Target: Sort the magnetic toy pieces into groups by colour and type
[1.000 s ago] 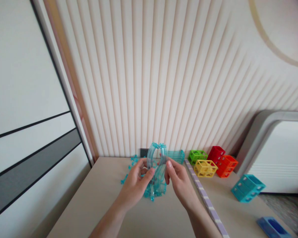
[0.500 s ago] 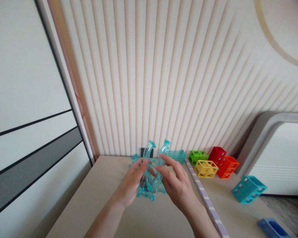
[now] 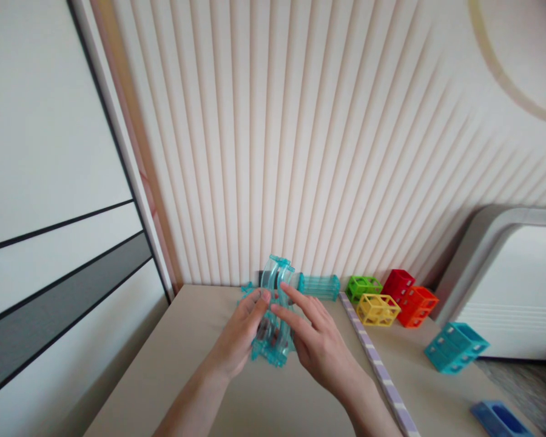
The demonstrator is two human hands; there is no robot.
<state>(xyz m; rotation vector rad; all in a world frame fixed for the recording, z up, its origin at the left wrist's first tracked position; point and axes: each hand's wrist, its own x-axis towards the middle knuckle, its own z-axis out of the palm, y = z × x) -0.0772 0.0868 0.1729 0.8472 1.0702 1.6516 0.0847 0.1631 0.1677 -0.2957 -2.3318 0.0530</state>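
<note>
Two curved, see-through teal plastic track pieces stand upright side by side between my hands. My left hand (image 3: 237, 334) is closed, thumb and fingers gripping the left curved piece (image 3: 268, 278). My right hand (image 3: 317, 332) pinches the right curved piece (image 3: 286, 277), its index finger and thumb lying along the near face. The edges of the two pieces appear to touch at top and bottom; whether they are locked together I cannot tell. Behind them, more teal clear parts (image 3: 247, 287) are mostly hidden by my left hand and the pieces.
A ribbed teal clear piece (image 3: 322, 287) lies at the table's back edge. Beyond a purple-and-white strip (image 3: 375, 361) sit green (image 3: 363, 286), yellow (image 3: 377, 311), red (image 3: 398, 283), orange (image 3: 417, 306) and turquoise (image 3: 455, 347) frame blocks, plus a blue piece (image 3: 500, 419). A ribbed wall (image 3: 273, 133) rises behind.
My right hand has moved left with its curved piece, closing the gap to the one in my left hand. The left hand has stayed almost in place.
</note>
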